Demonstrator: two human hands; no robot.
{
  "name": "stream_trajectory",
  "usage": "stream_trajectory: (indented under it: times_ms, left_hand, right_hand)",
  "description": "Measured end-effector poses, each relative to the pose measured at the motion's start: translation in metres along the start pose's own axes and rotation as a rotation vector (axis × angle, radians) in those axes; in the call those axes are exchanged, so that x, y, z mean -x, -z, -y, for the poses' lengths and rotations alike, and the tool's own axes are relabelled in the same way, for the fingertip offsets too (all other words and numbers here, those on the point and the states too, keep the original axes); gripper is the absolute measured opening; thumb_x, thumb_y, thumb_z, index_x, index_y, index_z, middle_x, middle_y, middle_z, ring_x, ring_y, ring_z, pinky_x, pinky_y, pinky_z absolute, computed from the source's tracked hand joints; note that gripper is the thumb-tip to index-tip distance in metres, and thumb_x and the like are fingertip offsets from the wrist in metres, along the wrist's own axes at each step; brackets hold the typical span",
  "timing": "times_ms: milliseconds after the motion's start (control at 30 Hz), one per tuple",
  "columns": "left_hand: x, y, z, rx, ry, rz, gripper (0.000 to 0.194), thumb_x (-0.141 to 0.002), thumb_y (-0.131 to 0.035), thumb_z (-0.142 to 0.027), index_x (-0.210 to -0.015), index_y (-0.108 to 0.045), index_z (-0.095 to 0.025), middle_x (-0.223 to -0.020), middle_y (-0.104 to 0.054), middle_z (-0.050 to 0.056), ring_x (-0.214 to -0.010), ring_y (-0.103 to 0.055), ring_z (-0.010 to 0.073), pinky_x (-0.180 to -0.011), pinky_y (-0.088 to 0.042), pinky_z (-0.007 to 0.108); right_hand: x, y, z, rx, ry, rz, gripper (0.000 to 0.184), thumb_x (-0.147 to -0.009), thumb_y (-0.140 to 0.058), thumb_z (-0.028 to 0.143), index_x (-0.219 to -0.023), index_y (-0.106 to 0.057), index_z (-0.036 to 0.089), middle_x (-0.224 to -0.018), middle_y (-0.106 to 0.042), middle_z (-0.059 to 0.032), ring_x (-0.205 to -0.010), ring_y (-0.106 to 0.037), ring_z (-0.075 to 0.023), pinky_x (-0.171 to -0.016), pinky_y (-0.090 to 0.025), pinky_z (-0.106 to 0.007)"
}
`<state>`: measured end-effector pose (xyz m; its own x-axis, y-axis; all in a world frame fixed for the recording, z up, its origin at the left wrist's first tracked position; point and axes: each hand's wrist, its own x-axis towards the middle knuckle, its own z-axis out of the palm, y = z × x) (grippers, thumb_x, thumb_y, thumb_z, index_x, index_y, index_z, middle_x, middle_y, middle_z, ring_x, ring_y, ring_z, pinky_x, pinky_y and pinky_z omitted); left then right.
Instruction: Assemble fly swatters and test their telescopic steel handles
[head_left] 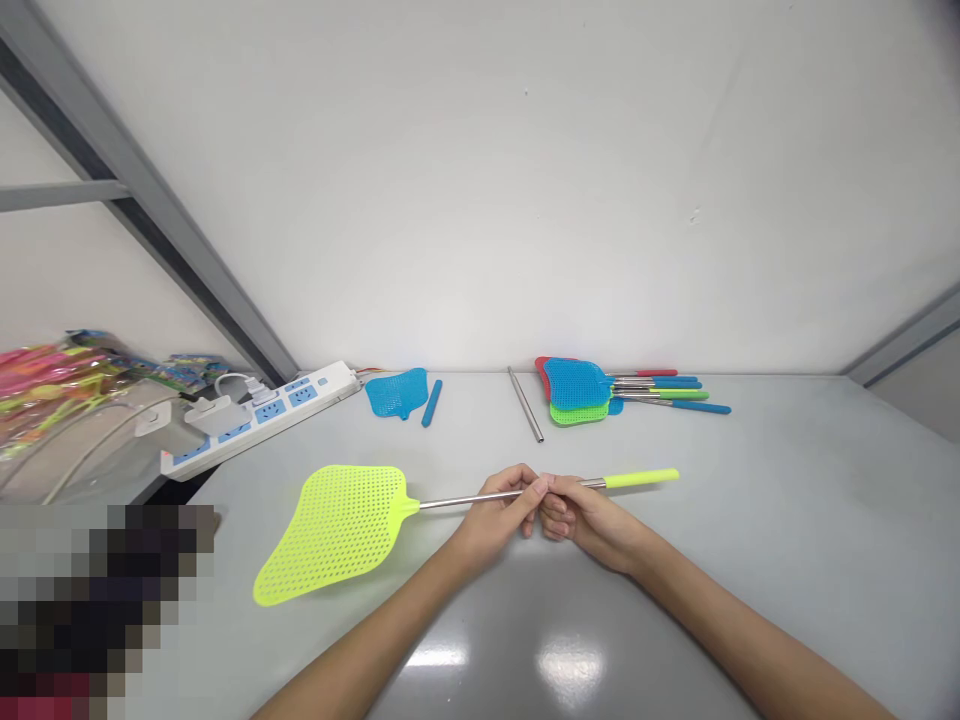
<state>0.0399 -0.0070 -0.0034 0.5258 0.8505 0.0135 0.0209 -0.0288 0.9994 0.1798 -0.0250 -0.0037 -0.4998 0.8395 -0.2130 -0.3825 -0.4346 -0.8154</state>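
Hands (538, 506) grip a flyswatter (334, 530) (clear bag (60, 440) holds more).

Lime-yellow fly swatter (334, 535), staggered grid of small holes

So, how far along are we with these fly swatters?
Done-looking: the stacked red, blue and green swatters, handles fitted. In hand: the left hand and right hand hold the steel shaft of the yellow swatter. Still apart: the blue swatter head, blue grip and steel rod.

Passage: rightward over the worktop (787, 480) from the hands (499, 510).
Obstacles: yellow fly swatter (335, 535) leftward; power strip (259, 420) beyond; steel rod (525, 403) ahead.
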Motion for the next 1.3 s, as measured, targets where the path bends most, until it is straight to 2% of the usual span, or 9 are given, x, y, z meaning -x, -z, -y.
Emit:
stream_trajectory:
  times_ms: [133, 233, 367, 600, 833, 1033, 1300]
  left_hand:
    - [0.003, -0.001, 0.001, -0.132, -0.039, -0.100, 0.027, -0.074, -0.046, -0.038, -0.061, -0.046, -0.015, -0.054, -0.044, -0.003, -0.051, -0.039, 0.0074, -0.050, -0.031, 0.020]
    - [0.005, 0.000, 0.002, -0.188, -0.049, -0.129, 0.031, -0.076, -0.042, -0.038, -0.056, -0.044, -0.015, -0.053, -0.039, -0.004, -0.054, -0.037, 0.0079, -0.052, -0.030, 0.020]
    - [0.003, 0.000, 0.005, -0.135, 0.006, -0.088, 0.037, -0.078, -0.038, -0.040, -0.051, -0.041, -0.015, -0.047, -0.035, -0.005, -0.047, -0.033, 0.0069, -0.047, -0.027, 0.021]
    - [-0.005, 0.002, 0.011, 0.097, 0.135, 0.020, 0.042, -0.077, -0.036, -0.043, -0.045, -0.032, -0.016, -0.037, -0.028, -0.006, -0.037, -0.029, 0.0059, -0.042, -0.024, 0.021]
    - [-0.006, 0.000, 0.010, 0.142, 0.150, 0.001, 0.041, -0.076, -0.039, -0.043, -0.046, -0.034, -0.016, -0.039, -0.029, -0.006, -0.038, -0.027, 0.0053, -0.042, -0.025, 0.022]
    - [-0.006, -0.002, 0.009, 0.174, 0.144, 0.022, 0.038, -0.077, -0.039, -0.042, -0.049, -0.035, -0.016, -0.039, -0.028, -0.006, -0.039, -0.027, 0.0058, -0.042, -0.025, 0.022]
    - [-0.005, -0.004, 0.003, 0.216, 0.144, 0.015, 0.038, -0.077, -0.040, -0.039, -0.048, -0.031, -0.017, -0.039, -0.025, -0.007, -0.039, -0.026, 0.0056, -0.042, -0.023, 0.022]
  right_hand:
    - [0.001, -0.003, -0.003, -0.063, -0.053, 0.031, 0.035, -0.079, -0.041, 0.037, -0.052, -0.034, 0.016, -0.048, -0.024, 0.0050, -0.045, -0.029, -0.0077, -0.049, -0.020, -0.024]
    - [0.002, -0.005, -0.005, -0.104, -0.080, 0.050, 0.034, -0.079, -0.040, 0.037, -0.054, -0.034, 0.016, -0.050, -0.025, 0.0051, -0.045, -0.026, -0.0072, -0.050, -0.021, -0.024]
    - [0.001, -0.005, -0.005, -0.120, -0.098, 0.039, 0.033, -0.079, -0.041, 0.037, -0.054, -0.035, 0.016, -0.050, -0.024, 0.0052, -0.046, -0.027, -0.0075, -0.051, -0.022, -0.024]
    - [0.000, -0.005, -0.004, -0.227, -0.158, -0.064, 0.034, -0.075, -0.046, 0.039, -0.052, -0.032, 0.017, -0.046, -0.020, 0.0064, -0.044, -0.026, -0.0076, -0.051, -0.024, -0.023]
    - [0.000, -0.007, -0.002, -0.263, -0.154, -0.111, 0.033, -0.073, -0.048, 0.034, -0.049, -0.032, 0.018, -0.045, -0.020, 0.0064, -0.044, -0.024, -0.0078, -0.051, -0.026, -0.023]
    - [0.003, -0.004, 0.010, -0.231, -0.228, -0.154, 0.031, -0.070, -0.050, 0.031, -0.049, -0.031, 0.017, -0.046, -0.020, 0.0068, -0.042, -0.020, -0.0061, -0.048, -0.026, -0.023]
    - [0.003, -0.004, 0.009, -0.209, -0.185, -0.238, 0.032, -0.069, -0.050, 0.029, -0.047, -0.030, 0.018, -0.046, -0.016, 0.0073, -0.041, -0.018, -0.0062, -0.046, -0.024, -0.022]
